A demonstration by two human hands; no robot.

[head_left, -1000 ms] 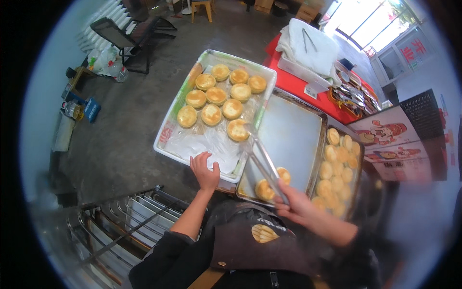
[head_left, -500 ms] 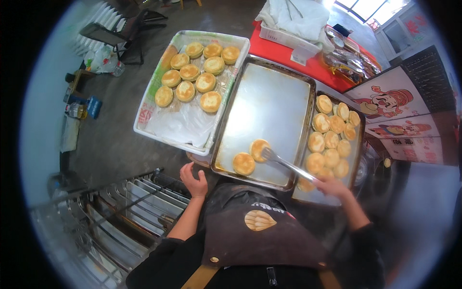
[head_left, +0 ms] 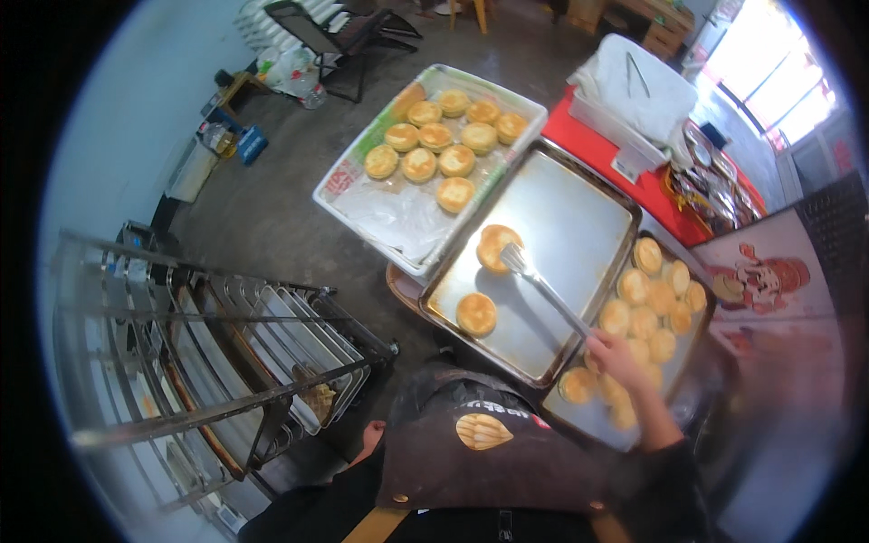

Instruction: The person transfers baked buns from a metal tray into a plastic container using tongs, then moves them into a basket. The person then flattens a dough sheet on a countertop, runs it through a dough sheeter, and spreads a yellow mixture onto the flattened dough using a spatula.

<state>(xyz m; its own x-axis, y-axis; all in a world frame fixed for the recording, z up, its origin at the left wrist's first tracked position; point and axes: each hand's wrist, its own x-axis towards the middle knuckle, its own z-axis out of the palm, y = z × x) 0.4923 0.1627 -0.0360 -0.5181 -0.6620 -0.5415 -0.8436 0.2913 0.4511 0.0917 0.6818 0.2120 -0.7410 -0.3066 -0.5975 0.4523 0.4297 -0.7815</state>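
My right hand point(head_left: 617, 357) is closed round the handle of metal tongs point(head_left: 554, 297) with a slotted end. That end meets a round golden flatbread point(head_left: 495, 248), which looks raised above the large baking tray point(head_left: 566, 204), with a shadow below it. A second flatbread point(head_left: 476, 314) lies flat near the tray's front left corner. My left hand point(head_left: 372, 436) hangs low beside my apron, holding nothing I can see; its fingers are mostly hidden. Beyond the baking tray at the left, a white plastic tray point(head_left: 380, 222) holds several flatbreads on clear film.
To the right stands a smaller tray point(head_left: 566, 418) crowded with flatbreads. A metal rack point(head_left: 272, 389) with trays rises at my left. Behind, a red-covered table point(head_left: 647, 192) bears a cloth-covered white bin point(head_left: 625, 100) and packaged items. A folding chair point(head_left: 335, 45) stands farther off.
My right hand and the tongs have shifted the flatbread farther back on the tray, away from the other one. My left hand has dropped to my side. The view has turned, showing more rack.
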